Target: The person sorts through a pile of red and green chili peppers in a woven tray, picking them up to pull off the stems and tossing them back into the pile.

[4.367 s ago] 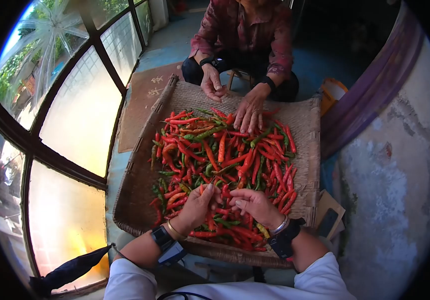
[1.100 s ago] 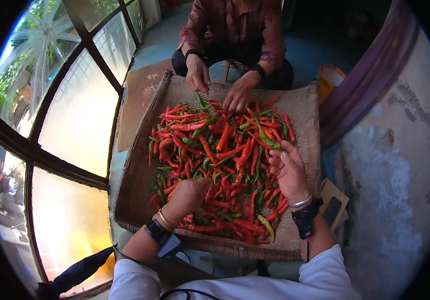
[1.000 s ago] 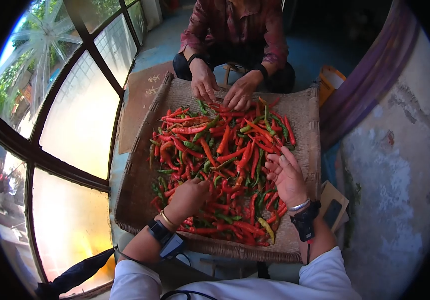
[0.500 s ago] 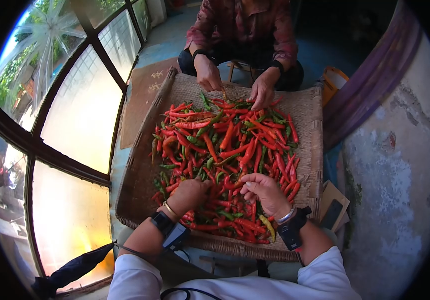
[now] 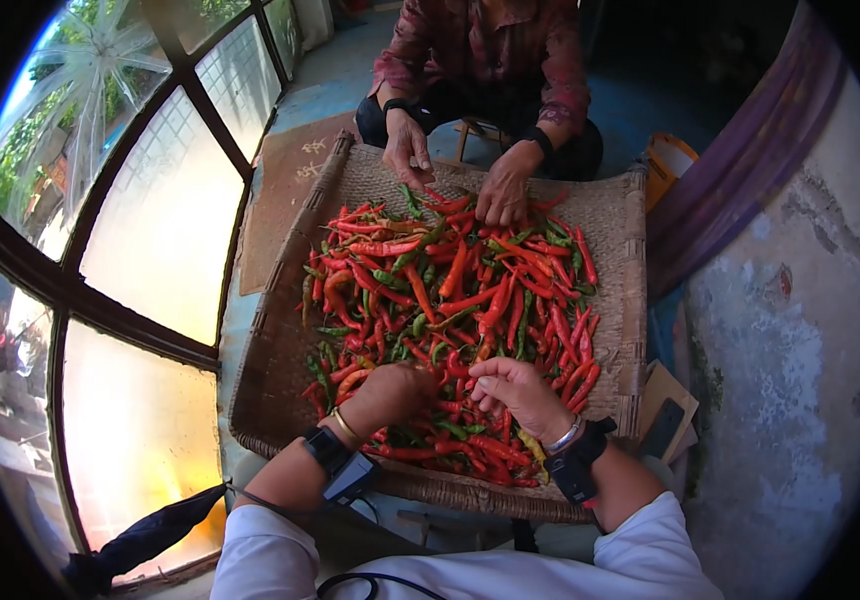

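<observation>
Red and green chili peppers lie heaped in a shallow woven basket. My left hand is closed over the lower left of the heap, its fingertips turned down and hidden behind the hand. To its right, my right hand has its thumb and index finger pinched together just above the peppers; what they hold, if anything, is too small to tell. Beside the right wrist lies a yellowish pepper at the lower right of the heap.
Across the basket sits a person in a dark red shirt, both hands at the far edge of the heap. Framed windows stand at the left. A purple cloth, a yellow container and a phone-like dark object are at the right.
My left hand has shifted slightly right, and my right hand slightly left and down. The other person's right-side hand has moved left onto the peppers; their other hand has lifted slightly.
</observation>
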Tool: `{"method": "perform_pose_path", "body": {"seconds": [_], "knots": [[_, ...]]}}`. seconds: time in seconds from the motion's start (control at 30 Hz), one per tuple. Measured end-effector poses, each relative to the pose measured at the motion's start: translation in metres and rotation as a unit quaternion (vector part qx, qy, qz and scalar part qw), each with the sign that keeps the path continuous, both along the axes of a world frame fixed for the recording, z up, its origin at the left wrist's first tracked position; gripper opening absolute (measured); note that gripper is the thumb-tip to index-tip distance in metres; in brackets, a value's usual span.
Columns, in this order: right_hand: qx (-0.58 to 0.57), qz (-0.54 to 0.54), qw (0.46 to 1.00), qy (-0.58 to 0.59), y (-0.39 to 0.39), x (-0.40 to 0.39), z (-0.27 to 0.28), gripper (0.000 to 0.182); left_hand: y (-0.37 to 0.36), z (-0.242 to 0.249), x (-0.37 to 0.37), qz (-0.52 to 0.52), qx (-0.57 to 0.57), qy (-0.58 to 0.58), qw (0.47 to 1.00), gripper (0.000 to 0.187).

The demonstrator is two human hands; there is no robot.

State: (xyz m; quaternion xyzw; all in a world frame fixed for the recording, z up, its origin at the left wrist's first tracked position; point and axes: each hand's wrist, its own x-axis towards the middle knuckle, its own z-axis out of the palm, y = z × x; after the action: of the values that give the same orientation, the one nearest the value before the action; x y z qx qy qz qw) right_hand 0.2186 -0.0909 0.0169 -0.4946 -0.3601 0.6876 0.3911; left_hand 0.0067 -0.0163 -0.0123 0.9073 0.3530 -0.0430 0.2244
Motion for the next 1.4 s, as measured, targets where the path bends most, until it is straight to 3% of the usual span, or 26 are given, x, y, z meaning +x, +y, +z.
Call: {"method": "perform_pose_path", "body": {"seconds": [0.07, 0.1, 0.17, 0.2, 0.27, 0.37, 0.5, 0.6, 0.67, 0.73, 0.8, 0.83, 0.87, 0.9, 0.93, 0.97, 1.03, 1.07, 1.13, 1.4], "knots": [[-0.004, 0.001, 1.0, -0.005, 0.0, 0.0, 0.0, 0.023, 0.001, -0.007, 0.001, 0.022, -0.071, -0.149, 0.986, 0.014], [-0.004, 0.002, 1.0, -0.005, 0.0, -0.001, 0.0, 0.023, 0.0, -0.004, 0.002, 0.022, -0.071, -0.149, 0.986, 0.014], [-0.003, 0.029, 0.998, -0.054, 0.0, -0.004, 0.001, 0.025, -0.004, 0.003, 0.006, 0.114, -0.269, -0.254, 0.922, 0.012], [-0.003, 0.029, 0.998, -0.054, -0.001, -0.006, 0.001, 0.025, -0.007, 0.005, 0.009, 0.114, -0.269, -0.254, 0.922, 0.012], [-0.014, 0.019, 0.997, -0.067, -0.003, -0.011, 0.001, 0.028, -0.013, 0.009, 0.014, 0.096, -0.337, -0.374, 0.859, 0.016], [-0.02, 0.024, 0.999, -0.019, -0.007, -0.018, 0.005, 0.03, -0.02, 0.022, 0.016, 0.057, -0.287, -0.362, 0.885, 0.019], [-0.012, 0.034, 0.998, -0.058, -0.008, -0.021, 0.005, 0.029, -0.025, 0.018, 0.018, 0.064, -0.27, -0.364, 0.889, 0.024], [-0.032, 0.018, 0.996, -0.077, -0.004, -0.013, -0.004, 0.02, -0.026, 0.016, 0.018, 0.095, -0.378, -0.387, 0.836, 0.026], [-0.04, -0.021, 0.997, -0.07, 0.003, 0.001, -0.003, 0.019, -0.022, 0.015, 0.014, 0.125, -0.512, -0.333, 0.782, 0.027], [-0.049, -0.121, 0.991, -0.024, 0.014, 0.022, -0.008, 0.018, -0.018, 0.015, 0.011, 0.115, -0.52, -0.325, 0.781, 0.025], [0.026, -0.238, 0.961, 0.138, 0.02, 0.036, -0.004, 0.023, -0.014, 0.019, 0.01, 0.182, -0.464, -0.326, 0.803, 0.019], [0.022, -0.238, 0.961, 0.139, 0.023, 0.039, 0.001, 0.023, -0.016, 0.018, 0.008, 0.164, -0.453, -0.327, 0.813, 0.014], [0.006, -0.292, 0.938, 0.188, 0.025, 0.041, 0.008, 0.024, -0.006, 0.013, 0.008, 0.197, -0.32, -0.283, 0.882, 0.016], [-0.009, -0.343, 0.91, 0.234, 0.026, 0.042, 0.01, 0.025, -0.001, 0.012, 0.007, 0.188, -0.238, -0.249, 0.92, 0.018], [-0.012, -0.344, 0.909, 0.234, 0.024, 0.044, 0.008, 0.025, 0.004, 0.012, 0.007, 0.176, -0.153, -0.213, 0.949, 0.021], [-0.028, -0.306, 0.927, 0.213, 0.023, 0.044, 0.003, 0.026, 0.008, 0.009, 0.006, 0.178, -0.155, -0.211, 0.949, 0.021], [-0.046, -0.222, 0.956, 0.187, 0.016, 0.038, -0.004, 0.028, 0.013, -0.001, 0.004, 0.152, 0.025, -0.226, 0.962, 0.032], [-0.047, -0.223, 0.956, 0.187, 0.015, 0.034, -0.005, 0.028, 0.015, -0.002, 0.005, 0.152, 0.024, -0.225, 0.962, 0.032], [-0.028, -0.128, 0.978, 0.163, 0.014, 0.028, -0.006, 0.028, 0.02, -0.002, 0.008, 0.13, 0.13, -0.222, 0.958, 0.04], [-0.05, -0.094, 0.986, 0.127, 0.009, 0.011, -0.005, 0.022, 0.034, -0.013, 0.007, 0.131, 0.053, -0.175, 0.974, 0.051]]}}
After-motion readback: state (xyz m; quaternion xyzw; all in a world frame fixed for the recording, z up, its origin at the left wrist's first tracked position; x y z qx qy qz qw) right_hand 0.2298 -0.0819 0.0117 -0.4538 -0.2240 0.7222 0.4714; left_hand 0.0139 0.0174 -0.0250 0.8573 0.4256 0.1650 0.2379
